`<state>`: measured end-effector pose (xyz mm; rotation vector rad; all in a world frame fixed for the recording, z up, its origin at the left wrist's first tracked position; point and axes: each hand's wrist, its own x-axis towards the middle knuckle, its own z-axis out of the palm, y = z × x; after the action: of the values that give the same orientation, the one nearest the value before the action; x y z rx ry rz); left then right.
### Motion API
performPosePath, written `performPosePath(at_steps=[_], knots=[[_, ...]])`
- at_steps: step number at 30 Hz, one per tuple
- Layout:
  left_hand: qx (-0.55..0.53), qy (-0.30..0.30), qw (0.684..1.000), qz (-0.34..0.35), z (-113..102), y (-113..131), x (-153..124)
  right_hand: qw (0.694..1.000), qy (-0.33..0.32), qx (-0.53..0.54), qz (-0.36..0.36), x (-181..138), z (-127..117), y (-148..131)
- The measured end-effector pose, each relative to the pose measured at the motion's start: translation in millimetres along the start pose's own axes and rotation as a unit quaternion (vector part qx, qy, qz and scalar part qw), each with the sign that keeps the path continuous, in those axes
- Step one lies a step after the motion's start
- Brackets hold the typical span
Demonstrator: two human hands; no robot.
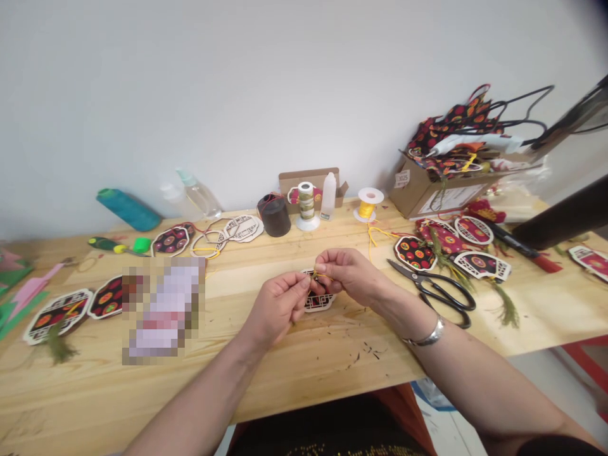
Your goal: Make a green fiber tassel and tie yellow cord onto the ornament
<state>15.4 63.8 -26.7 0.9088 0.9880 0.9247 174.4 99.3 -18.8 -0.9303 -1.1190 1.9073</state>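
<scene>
My left hand (278,305) and my right hand (349,273) meet above the middle of the wooden table (304,373). Both are closed in a pinch on a thin yellow cord (321,275) stretched between the fingertips. Under them lies a small white lattice ornament (319,301) with red and black patterned fabric, partly hidden by my fingers. A silver bracelet (430,335) sits on my right wrist. The cord seems tied to the ornament, though the knot is too small to make out.
Black scissors (439,292) lie just right of my right hand. Finished ornaments with green tassels (479,265) lie to the right, more ornaments (59,311) to the left. A yellow cord spool (368,204), thread cones, a glue bottle (328,196) and a cardboard box (434,190) stand along the wall.
</scene>
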Motion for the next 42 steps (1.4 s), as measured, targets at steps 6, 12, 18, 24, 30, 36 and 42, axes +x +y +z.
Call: performPosePath(at_steps=[6,12,18,24,30,36,42], knots=[[-0.022,0.009,1.000,-0.011,6,4,-3,1.000,-0.007,-0.002,-0.011,1,0,2],[-0.036,0.019,0.999,-0.020,2,2,-1,1.000,0.016,-0.020,-0.008,0,1,0],[-0.020,0.033,0.999,-0.004,4,1,-1,0.999,0.021,-0.044,-0.003,-1,3,-3],[0.118,0.097,0.985,0.076,3,-3,-1,0.996,0.032,-0.079,0.002,-2,4,-5],[0.159,0.097,0.976,0.114,2,-3,-3,0.995,0.019,-0.093,0.008,-1,2,-4],[0.068,0.129,0.987,0.074,-2,-6,1,0.994,0.058,-0.091,0.004,1,-7,-10],[0.079,0.114,0.989,0.054,0,-4,1,0.989,0.039,-0.135,-0.042,2,-10,-8]])
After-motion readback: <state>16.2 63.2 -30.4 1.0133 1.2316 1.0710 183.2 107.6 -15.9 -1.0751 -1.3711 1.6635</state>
